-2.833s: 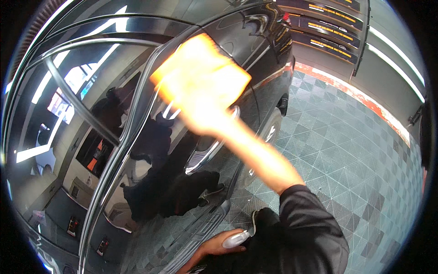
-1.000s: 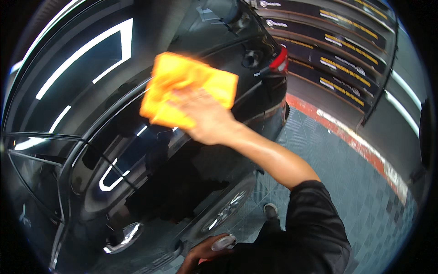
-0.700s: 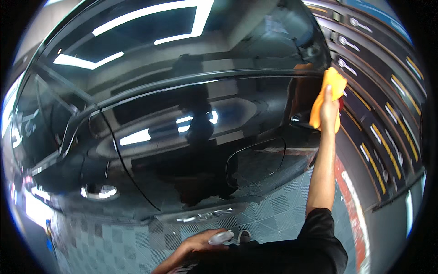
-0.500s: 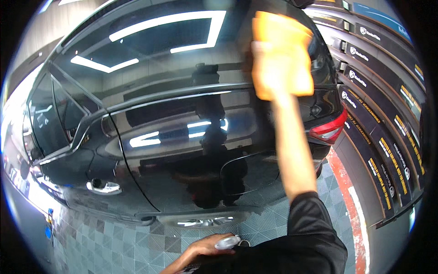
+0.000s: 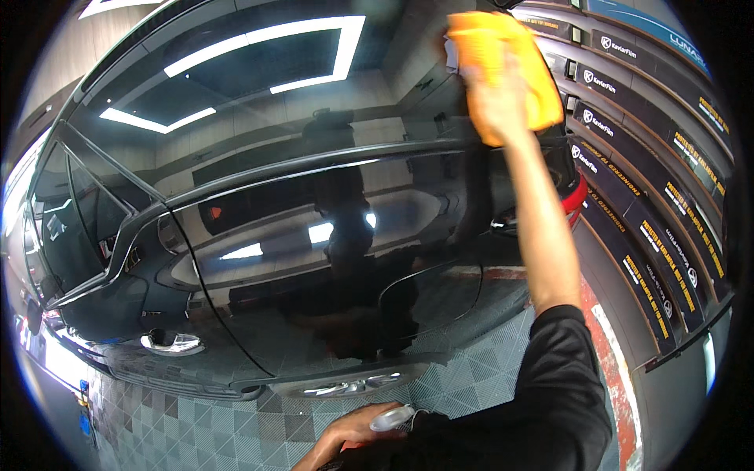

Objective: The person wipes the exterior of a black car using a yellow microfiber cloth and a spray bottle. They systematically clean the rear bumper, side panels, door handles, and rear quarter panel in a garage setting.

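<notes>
My right hand [image 5: 501,96] is on an orange cloth [image 5: 542,90], its arm stretched far out over the car. The cloth lies against the dark glass at the rear corner of a glossy black car [image 5: 259,294], with its folds bunched around my fingers. Low in the view, close to my body, my left hand [image 5: 357,425] is closed with its fingertips partly hidden. A smooth grey oval piece [image 5: 393,418] sticks out beside its fingers, and a bit of red shows under the hand. What it belongs to I cannot make out.
A chrome door handle [image 5: 171,343] sits on the car's side, above the wheel [image 5: 353,385]. The red tail light [image 5: 576,200] is right of my forearm. Dark boxes [image 5: 628,196] fill shelves on the right. Grey tiles [image 5: 196,424] cover the floor.
My right hand and the orange cloth have moved right and slightly farther away over the glass. The whole view has shifted a little. My left hand stays low near my body.
</notes>
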Tool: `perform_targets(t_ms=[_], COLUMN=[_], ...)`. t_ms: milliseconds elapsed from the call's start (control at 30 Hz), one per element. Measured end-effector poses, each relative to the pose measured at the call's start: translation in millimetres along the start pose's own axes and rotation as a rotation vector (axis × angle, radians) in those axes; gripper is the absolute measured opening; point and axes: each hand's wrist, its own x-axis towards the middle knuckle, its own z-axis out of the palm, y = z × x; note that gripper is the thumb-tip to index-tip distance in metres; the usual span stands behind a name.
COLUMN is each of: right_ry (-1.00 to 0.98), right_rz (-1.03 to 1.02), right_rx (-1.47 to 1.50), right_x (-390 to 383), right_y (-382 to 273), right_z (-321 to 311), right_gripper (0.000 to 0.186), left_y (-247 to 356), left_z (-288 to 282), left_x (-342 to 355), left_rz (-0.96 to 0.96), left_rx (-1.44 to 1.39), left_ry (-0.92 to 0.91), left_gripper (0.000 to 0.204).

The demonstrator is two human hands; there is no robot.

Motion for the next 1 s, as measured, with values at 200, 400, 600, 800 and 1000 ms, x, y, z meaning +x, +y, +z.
perform_targets(t_ms=[200,400,600,800,1000], right_ry=[0.092,-0.112,-0.387,-0.029,0.075], right_rz=[0.217,-0.199,-0.396,-0.069,-0.039], right_rx=[-0.017,0.272,0.712,0.069,-0.006], right_x=[32,-11,5,2,51], right_y=[-13,-354,-242,133,131], right_z=[28,40,24,-31,-33], right_gripper=[0.059,0.043,0.057,0.076,0.061], left_y=[-41,-23,18,55,13], left_z=[14,17,21,28,47], left_x=[-41,-9,61,114,105], left_rz=[-0.012,0.086,0.048,0.018,0.059], left_rx=[-0.128,-0.109,0.016,-0.085,-0.128], left_ry=[0.113,0.15,0.082,-0.042,0.065], left_gripper=[0.053,0.054,0.055,0.066,0.054])
